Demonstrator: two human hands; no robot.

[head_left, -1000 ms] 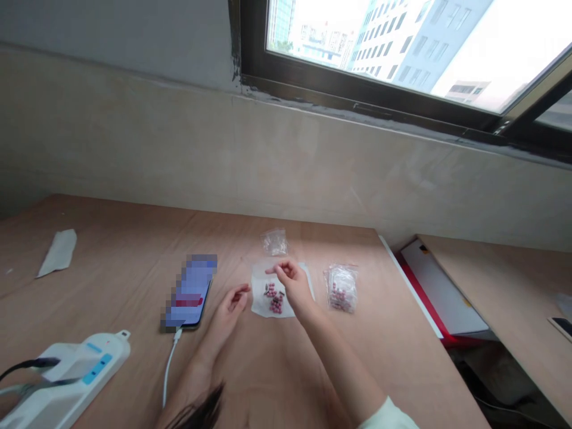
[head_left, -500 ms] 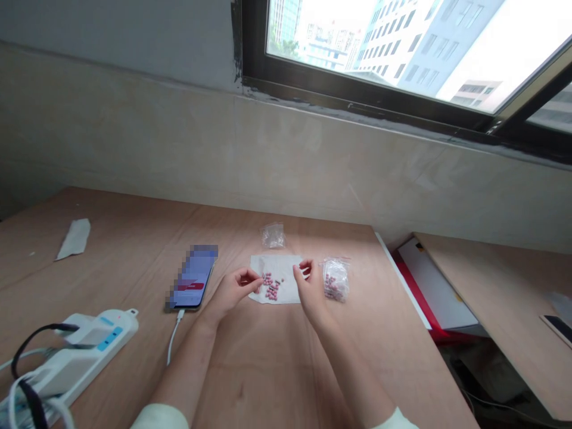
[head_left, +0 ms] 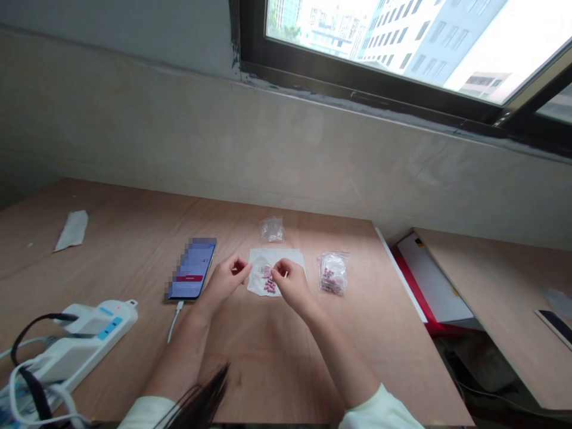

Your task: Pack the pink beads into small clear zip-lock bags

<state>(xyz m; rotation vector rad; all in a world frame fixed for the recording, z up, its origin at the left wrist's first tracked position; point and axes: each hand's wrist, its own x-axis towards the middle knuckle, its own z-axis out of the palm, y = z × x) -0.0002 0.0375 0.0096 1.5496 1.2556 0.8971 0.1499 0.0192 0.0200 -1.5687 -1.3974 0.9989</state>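
Observation:
A white paper sheet [head_left: 288, 255] lies on the wooden table with a small heap of pink beads [head_left: 270, 287] on it. My left hand [head_left: 227, 277] is at the sheet's left edge, thumb and index finger pinched; what they hold, if anything, is too small to make out. Over the sheet's right half, my right hand [head_left: 291, 281] also pinches with its fingertips, beside the beads. Between the hands a faint pinkish loop shows, too fine to name. To the right lies a clear zip bag [head_left: 333, 274] with pink beads in it.
A second clear bag [head_left: 272, 229] lies behind the sheet. At the left are a phone [head_left: 192, 271] on a charging cable [head_left: 175, 320], a white power strip [head_left: 96, 339] with plugs, and a paper scrap [head_left: 72, 230]. A wall and window stand behind the table.
My right hand has moved left over the sheet and closed into a pinch. The left hand has drawn slightly left and up. Dark hair now hangs in at the bottom.

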